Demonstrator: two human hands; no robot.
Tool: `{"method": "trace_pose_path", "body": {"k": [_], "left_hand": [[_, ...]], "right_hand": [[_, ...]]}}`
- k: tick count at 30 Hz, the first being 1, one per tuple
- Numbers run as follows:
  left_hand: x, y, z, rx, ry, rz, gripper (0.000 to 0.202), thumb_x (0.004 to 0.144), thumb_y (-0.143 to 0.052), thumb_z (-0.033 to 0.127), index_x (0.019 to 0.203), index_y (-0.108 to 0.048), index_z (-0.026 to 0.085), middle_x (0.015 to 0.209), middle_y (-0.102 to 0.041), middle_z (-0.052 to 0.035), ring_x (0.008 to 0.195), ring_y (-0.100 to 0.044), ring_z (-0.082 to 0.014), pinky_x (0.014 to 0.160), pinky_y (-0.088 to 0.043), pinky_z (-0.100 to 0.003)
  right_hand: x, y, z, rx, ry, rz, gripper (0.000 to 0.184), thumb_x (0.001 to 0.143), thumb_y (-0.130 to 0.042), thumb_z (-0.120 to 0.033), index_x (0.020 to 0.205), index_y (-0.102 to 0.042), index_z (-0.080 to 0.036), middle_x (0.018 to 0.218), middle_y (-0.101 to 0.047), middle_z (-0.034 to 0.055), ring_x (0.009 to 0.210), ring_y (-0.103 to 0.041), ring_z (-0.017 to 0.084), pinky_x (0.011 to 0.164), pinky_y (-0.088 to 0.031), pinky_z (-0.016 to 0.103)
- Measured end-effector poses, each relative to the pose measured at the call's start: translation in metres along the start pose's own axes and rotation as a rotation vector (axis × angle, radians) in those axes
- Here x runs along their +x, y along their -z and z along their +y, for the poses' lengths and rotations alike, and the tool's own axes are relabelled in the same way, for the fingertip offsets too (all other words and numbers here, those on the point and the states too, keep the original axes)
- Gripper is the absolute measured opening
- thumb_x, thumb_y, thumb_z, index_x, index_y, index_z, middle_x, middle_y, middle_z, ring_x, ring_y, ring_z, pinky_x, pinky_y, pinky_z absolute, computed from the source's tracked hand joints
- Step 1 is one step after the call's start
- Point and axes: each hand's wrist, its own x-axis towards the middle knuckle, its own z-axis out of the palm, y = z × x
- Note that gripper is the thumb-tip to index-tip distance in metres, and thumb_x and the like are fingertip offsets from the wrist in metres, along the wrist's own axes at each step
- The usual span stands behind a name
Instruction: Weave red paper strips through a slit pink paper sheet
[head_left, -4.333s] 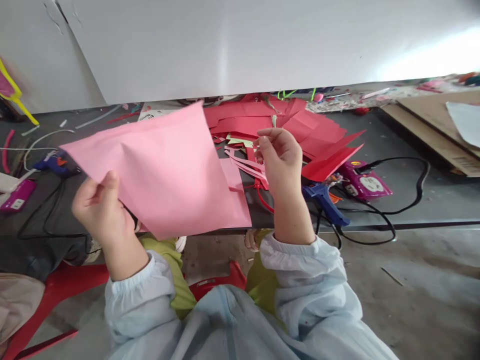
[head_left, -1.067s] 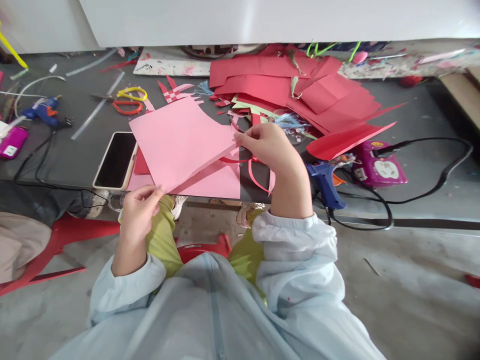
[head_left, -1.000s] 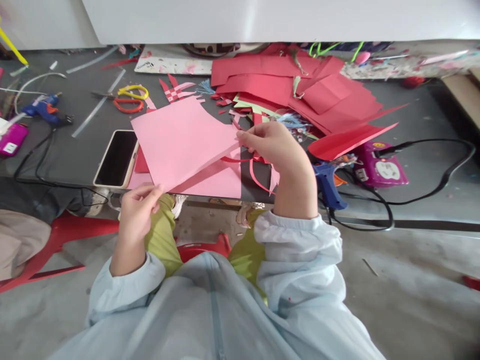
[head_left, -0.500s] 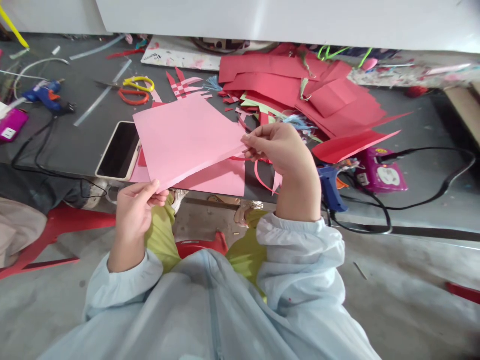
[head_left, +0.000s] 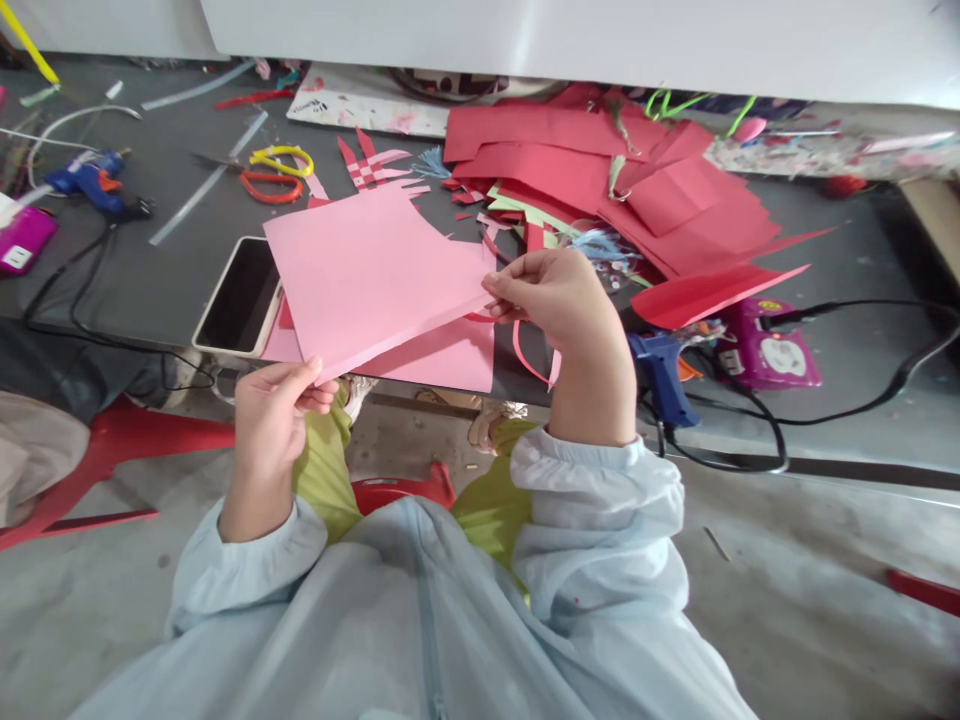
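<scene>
Between my two hands a sheet of pink paper (head_left: 375, 270) is held tilted above the table's near edge, with a narrow fold along its lower side. My left hand (head_left: 274, 415) pinches the near left corner between thumb and fingers. At the right corner my right hand (head_left: 559, 295) does the same. Beneath the held sheet lies another pink sheet (head_left: 450, 358), partly covered. A smartphone (head_left: 238, 300) with a dark screen rests on the table to the left, its right edge hidden by the paper.
Scissors (head_left: 277, 175) lie behind the paper beside a woven paper piece (head_left: 371, 165). Red paper pieces (head_left: 540, 175) are heaped at the back right. A blue glue gun (head_left: 664, 375) with a cable stands right of my hand; another glue gun (head_left: 94, 185) is at far left.
Both hands keep their hold on the pink paper and have barely moved. The whole view has shifted very slightly.
</scene>
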Motion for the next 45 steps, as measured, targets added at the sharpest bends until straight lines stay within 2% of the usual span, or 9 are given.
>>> {"method": "trace_pose_path", "body": {"k": [7,11,15,19,24,28,32,39,45], "left_hand": [[0.004,-0.003,0.002,-0.075,-0.045,0.051,0.021,0.059,-0.076,0.030,0.058,-0.059,0.019,0.047,-0.059,0.0043,0.041,-0.055,-0.0088,0.041,-0.046,-0.018],[0.003,-0.009,0.002,-0.243,-0.074,-0.011,0.022,0.063,-0.078,0.035,0.072,-0.066,0.019,0.066,-0.070,0.0016,0.058,-0.066,-0.0114,0.050,-0.053,-0.019],[0.002,-0.013,0.000,-0.353,0.054,-0.145,0.029,0.071,-0.076,0.040,0.088,-0.073,0.016,0.080,-0.078,-0.0060,0.081,-0.077,-0.0192,0.069,-0.062,-0.025],[0.003,-0.013,0.002,-0.320,0.187,-0.265,0.023,0.078,-0.075,0.035,0.086,-0.074,0.014,0.082,-0.080,-0.0113,0.085,-0.078,-0.0241,0.069,-0.063,-0.027],[-0.001,-0.019,0.000,-0.319,0.182,-0.264,0.015,0.080,-0.078,0.027,0.088,-0.076,0.015,0.089,-0.081,-0.0104,0.086,-0.079,-0.0230,0.068,-0.063,-0.024],[-0.008,-0.035,-0.006,-0.362,0.165,-0.275,0.020,0.083,-0.077,0.030,0.097,-0.075,0.016,0.097,-0.081,-0.0109,0.091,-0.079,-0.0225,0.071,-0.063,-0.024],[-0.015,-0.052,-0.011,-0.423,0.147,-0.277,0.024,0.083,-0.079,0.034,0.099,-0.075,0.016,0.099,-0.081,-0.0103,0.094,-0.078,-0.0213,0.073,-0.063,-0.022],[-0.022,-0.060,-0.016,-0.391,0.143,-0.308,0.033,0.081,-0.079,0.036,0.107,-0.075,0.016,0.112,-0.078,-0.0138,0.108,-0.075,-0.0273,0.080,-0.064,-0.029],[-0.024,-0.059,-0.018,-0.419,0.082,-0.364,0.034,0.081,-0.075,0.037,0.106,-0.076,0.014,0.108,-0.079,-0.0141,0.113,-0.073,-0.0322,0.084,-0.065,-0.037]], "right_hand": [[0.001,-0.008,0.000,0.150,0.023,-0.010,0.018,0.080,-0.074,-0.021,0.065,-0.063,-0.021,0.054,-0.061,-0.0021,0.052,-0.063,0.012,0.059,-0.062,0.031],[0.004,-0.013,0.002,0.280,0.073,0.025,0.019,0.075,-0.079,-0.018,0.065,-0.063,-0.020,0.053,-0.060,-0.0042,0.048,-0.061,0.009,0.050,-0.056,0.022],[0.009,-0.012,0.008,0.308,0.132,-0.004,0.019,0.074,-0.083,-0.022,0.069,-0.065,-0.020,0.055,-0.062,-0.0039,0.050,-0.063,0.010,0.050,-0.056,0.022],[0.012,-0.009,0.011,0.299,0.168,-0.047,0.021,0.073,-0.085,-0.028,0.071,-0.066,-0.020,0.058,-0.063,-0.0030,0.049,-0.062,0.009,0.049,-0.054,0.022],[0.009,-0.018,0.004,0.387,0.228,0.044,0.034,0.077,-0.080,-0.050,0.074,-0.064,-0.021,0.067,-0.064,-0.0019,0.056,-0.064,0.009,0.056,-0.057,0.023],[0.001,-0.033,-0.003,0.478,0.154,-0.047,0.048,0.069,-0.079,-0.067,0.070,-0.061,-0.022,0.068,-0.066,-0.0006,0.061,-0.067,0.010,0.061,-0.060,0.023],[-0.006,-0.046,-0.005,0.494,0.060,-0.212,0.050,0.055,-0.089,-0.062,0.067,-0.068,-0.019,0.065,-0.069,0.0015,0.059,-0.066,0.011,0.060,-0.061,0.024],[-0.003,-0.043,0.000,0.516,0.098,-0.233,0.035,0.059,-0.092,-0.048,0.073,-0.079,-0.019,0.063,-0.069,-0.0023,0.053,-0.062,0.007,0.058,-0.061,0.022],[-0.003,-0.038,-0.002,0.590,0.110,-0.256,0.034,0.057,-0.093,-0.045,0.077,-0.082,-0.020,0.063,-0.070,-0.0042,0.050,-0.060,0.004,0.056,-0.061,0.019]]}}
